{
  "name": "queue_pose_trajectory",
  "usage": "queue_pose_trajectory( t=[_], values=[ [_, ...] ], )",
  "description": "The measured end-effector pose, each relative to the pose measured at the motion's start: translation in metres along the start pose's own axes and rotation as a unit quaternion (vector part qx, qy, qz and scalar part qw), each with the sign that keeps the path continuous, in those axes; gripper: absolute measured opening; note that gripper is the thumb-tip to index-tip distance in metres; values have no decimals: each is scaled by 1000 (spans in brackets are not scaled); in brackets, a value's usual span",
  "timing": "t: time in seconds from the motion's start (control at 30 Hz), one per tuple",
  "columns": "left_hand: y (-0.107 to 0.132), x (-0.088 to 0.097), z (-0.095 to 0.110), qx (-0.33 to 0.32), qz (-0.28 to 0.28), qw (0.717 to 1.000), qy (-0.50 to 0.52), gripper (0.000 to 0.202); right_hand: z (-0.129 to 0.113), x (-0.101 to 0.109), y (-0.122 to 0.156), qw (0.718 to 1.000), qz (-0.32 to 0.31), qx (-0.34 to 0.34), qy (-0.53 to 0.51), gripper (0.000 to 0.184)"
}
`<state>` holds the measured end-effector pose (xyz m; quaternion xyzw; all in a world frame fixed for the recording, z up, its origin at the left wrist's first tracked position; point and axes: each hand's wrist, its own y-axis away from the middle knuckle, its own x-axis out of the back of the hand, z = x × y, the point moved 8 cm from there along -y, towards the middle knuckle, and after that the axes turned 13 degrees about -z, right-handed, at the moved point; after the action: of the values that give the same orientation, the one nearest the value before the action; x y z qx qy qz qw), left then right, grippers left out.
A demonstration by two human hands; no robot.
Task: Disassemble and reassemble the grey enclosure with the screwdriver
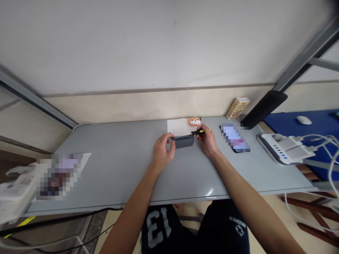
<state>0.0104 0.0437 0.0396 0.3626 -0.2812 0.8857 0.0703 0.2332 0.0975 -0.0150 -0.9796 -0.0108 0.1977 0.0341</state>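
Note:
My right hand [207,140] is closed around the black and yellow handle of a screwdriver [197,132]. The screwdriver's thin shaft points left, along the top of a dark grey box with a row of vent slots [183,142]. At the box's left end, my left hand [163,150] pinches it between thumb and fingers, near the screwdriver's tip. What the tip touches is too small to make out. Behind the box lies a white sheet of paper [177,125], and on it rests a small orange case with an animal face [194,121].
On the right of the grey table [119,158] lie a phone [235,138] and a white power strip [280,150] with plugs and cables. A small carton [237,108] and a black cylinder [265,109] stand by the wall. A blurred-out picture [62,176] lies at left.

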Motion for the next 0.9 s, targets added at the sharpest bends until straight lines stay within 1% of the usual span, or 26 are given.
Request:
queue_pose_trajectory(
  t=[0.37, 0.73, 0.9],
  values=[
    [0, -1, -1, 6, -8, 1000, 2, 18, 2, 0, 1, 1000, 7, -13, 2, 41],
    [0, 0, -1, 7, 4, 1000, 9, 19, 2, -2, 1, 1000, -3, -14, -7, 40],
    [0, -2, -2, 17, -8, 1000, 7, 21, 2, -3, 2, 1000, -5, -20, -7, 40]
  ],
)
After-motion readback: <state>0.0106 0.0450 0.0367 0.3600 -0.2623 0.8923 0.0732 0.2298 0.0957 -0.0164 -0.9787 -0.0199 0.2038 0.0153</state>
